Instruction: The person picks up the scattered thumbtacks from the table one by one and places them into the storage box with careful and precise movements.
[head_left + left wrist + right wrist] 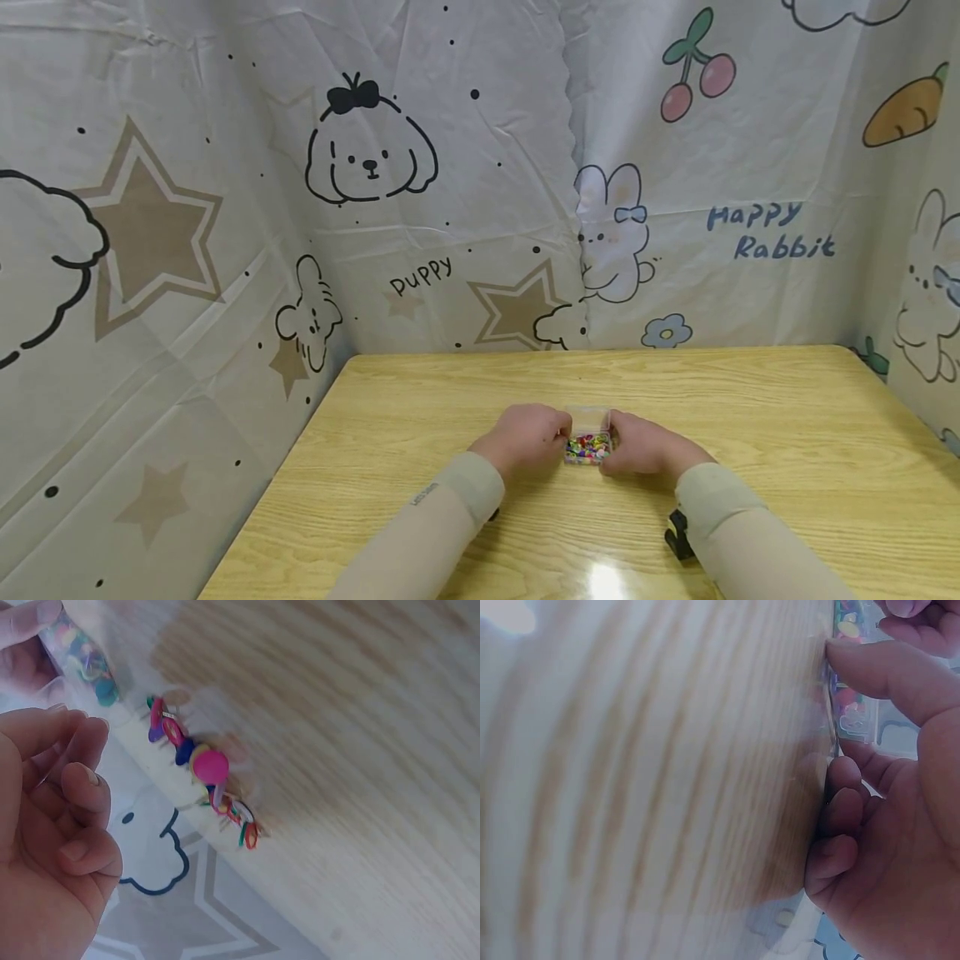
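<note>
A small clear plastic box point(588, 460) with its lid point(588, 417) raised holds several bright, multicoloured thumbtacks point(590, 447). My right hand point(641, 443) grips its right end, with the thumb point(870, 671) at the near side. At its left edge is my left hand point(525, 437), fingers curled close together. Whether those fingertips pinch anything is hidden. In the left wrist view, colourful thumbtacks point(211, 766) with thin metal pins lie in a row on the table, apart from the left fingers point(90, 787); the head view does not show them.
Both hands work over a glossy light wood table point(420, 392). A white patterned curtain point(480, 167) hangs along its back and sides. A black wrist mount point(679, 535) sits under the right sleeve.
</note>
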The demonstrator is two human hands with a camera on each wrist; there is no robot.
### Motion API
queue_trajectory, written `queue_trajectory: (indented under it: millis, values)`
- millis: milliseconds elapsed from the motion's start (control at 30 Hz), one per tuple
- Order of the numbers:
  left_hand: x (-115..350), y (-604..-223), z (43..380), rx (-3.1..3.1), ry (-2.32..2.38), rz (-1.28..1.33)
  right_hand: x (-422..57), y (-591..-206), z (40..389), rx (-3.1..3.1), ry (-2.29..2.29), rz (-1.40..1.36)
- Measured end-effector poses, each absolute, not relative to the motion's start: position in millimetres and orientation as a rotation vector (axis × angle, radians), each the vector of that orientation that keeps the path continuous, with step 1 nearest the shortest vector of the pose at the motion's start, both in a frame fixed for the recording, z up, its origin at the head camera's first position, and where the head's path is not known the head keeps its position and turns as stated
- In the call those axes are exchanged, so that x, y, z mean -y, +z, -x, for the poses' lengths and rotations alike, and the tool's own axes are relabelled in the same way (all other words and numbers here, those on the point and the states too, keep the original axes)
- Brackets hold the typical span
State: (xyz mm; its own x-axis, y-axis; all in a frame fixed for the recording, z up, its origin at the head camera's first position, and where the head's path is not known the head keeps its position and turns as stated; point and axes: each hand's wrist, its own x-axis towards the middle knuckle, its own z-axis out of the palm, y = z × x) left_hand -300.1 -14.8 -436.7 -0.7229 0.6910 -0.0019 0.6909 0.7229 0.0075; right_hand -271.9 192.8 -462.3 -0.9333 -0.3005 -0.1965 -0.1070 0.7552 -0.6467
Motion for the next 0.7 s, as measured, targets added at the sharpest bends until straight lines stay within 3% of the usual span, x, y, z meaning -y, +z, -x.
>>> queue_trajectory:
  millis: [700]
  values:
    - [46,-435,312,-2.883,-0.097,-1.077,-194,-465,274,-2.658,-0.946,0.297]
